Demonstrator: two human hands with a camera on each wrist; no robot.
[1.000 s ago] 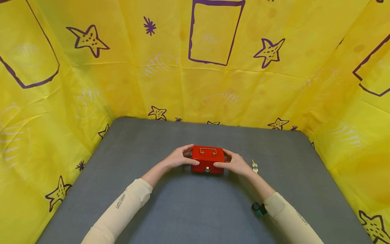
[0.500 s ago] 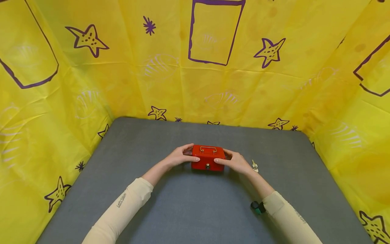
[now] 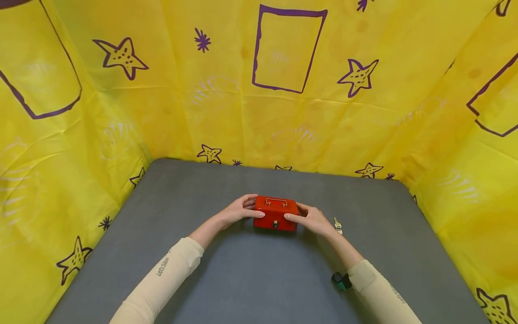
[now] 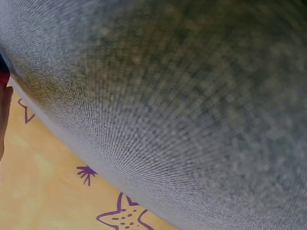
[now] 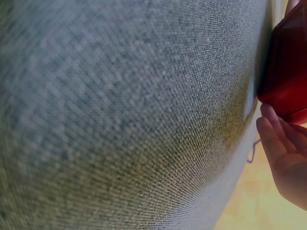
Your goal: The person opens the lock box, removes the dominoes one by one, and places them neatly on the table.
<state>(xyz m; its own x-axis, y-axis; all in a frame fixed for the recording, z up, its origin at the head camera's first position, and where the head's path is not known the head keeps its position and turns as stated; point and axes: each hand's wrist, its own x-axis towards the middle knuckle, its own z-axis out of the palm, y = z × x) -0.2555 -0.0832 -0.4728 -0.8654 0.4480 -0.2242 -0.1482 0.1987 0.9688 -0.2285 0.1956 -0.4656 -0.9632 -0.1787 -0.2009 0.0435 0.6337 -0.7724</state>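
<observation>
A small red cash box (image 3: 276, 213) with a folding wire handle on its lid and a round lock on its front is at the middle of the table. Its lid is down. My left hand (image 3: 237, 211) grips its left end, thumb on the front. From the right, my right hand (image 3: 313, 219) holds the other end the same way. The left wrist view catches only a sliver of the box (image 4: 4, 76) at its edge. In the right wrist view, fingertips meet the box's (image 5: 288, 72) lower edge. Whether its base touches the table cannot be told.
Keys (image 3: 337, 226) lie on the grey table (image 3: 259, 279), right of my right hand. A dark and green strapped device (image 3: 341, 281) is at my right forearm. Yellow printed cloth (image 3: 226, 117) rises behind the table and along both sides.
The cash box and both thumbs shifted slightly up and back between the first two frames. The head view then tilted a little. Both hands keep their hold.
</observation>
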